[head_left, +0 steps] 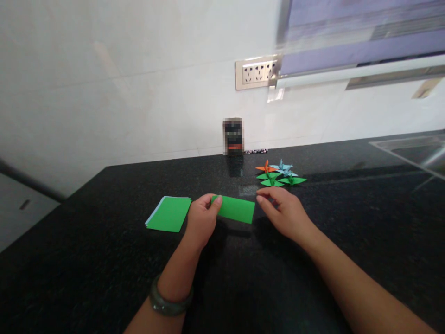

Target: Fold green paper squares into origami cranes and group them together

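My left hand (202, 217) is closed on the left end of a green strip of paper (238, 209), thumb on top and fingers beneath. The strip is a long rectangle, apparently a folded sheet, held just above the dark counter. Just off the strip's right end is my right hand (283, 209), its fingers loosely bent, with a gap between thumb and forefinger and nothing visible in them. To the left of my left hand lies a stack of square paper (169, 214), green on top with a light blue edge showing.
Behind my right hand stand several folded paper cranes, among them an orange one (266, 167), a light blue one (281, 165) and a green one (292, 181). A blurred-out dark object (234, 136) leans by the wall. A sink edge (399, 155) shows at right.
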Demonstrator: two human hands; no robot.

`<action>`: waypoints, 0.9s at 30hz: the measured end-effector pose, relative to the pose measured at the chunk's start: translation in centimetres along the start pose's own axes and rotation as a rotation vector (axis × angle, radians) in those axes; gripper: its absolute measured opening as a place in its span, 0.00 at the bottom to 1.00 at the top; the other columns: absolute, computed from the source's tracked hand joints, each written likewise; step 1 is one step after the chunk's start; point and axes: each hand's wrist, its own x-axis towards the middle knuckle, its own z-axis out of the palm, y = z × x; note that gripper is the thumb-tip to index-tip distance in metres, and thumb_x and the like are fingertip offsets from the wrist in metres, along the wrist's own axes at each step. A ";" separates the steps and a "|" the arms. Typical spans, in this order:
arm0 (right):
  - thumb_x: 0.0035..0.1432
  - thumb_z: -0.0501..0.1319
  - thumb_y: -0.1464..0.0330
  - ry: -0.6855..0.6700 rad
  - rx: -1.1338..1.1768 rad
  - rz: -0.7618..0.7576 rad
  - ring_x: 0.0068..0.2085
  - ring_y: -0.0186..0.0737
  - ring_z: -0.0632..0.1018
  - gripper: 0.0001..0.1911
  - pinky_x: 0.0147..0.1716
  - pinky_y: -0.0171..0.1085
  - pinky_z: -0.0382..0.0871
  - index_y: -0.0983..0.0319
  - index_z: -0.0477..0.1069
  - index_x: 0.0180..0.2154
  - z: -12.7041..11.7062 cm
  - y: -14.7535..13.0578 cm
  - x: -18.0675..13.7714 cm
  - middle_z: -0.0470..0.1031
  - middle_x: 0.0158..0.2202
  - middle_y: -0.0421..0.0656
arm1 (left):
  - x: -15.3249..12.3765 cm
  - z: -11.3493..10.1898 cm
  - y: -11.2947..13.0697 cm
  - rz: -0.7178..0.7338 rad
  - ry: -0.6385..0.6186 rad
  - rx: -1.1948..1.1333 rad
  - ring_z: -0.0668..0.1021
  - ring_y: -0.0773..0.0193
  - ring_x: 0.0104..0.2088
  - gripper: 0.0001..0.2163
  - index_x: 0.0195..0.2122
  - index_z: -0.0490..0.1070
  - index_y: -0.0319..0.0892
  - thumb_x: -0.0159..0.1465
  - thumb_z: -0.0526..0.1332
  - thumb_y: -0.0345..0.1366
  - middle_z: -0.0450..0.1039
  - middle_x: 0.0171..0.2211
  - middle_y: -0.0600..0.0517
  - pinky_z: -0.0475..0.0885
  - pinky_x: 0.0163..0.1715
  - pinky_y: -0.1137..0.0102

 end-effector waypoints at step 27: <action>0.59 0.54 0.69 -0.193 0.282 -0.171 0.28 0.32 0.68 0.12 0.29 0.32 0.63 0.63 0.66 0.23 1.3 -0.6 -0.2 0.65 0.25 0.40 | -1.1 1.9 -0.1 -0.267 -0.251 -0.371 0.72 0.70 0.23 0.11 0.30 0.74 0.36 0.51 0.65 0.40 0.72 0.23 0.53 0.67 0.26 0.74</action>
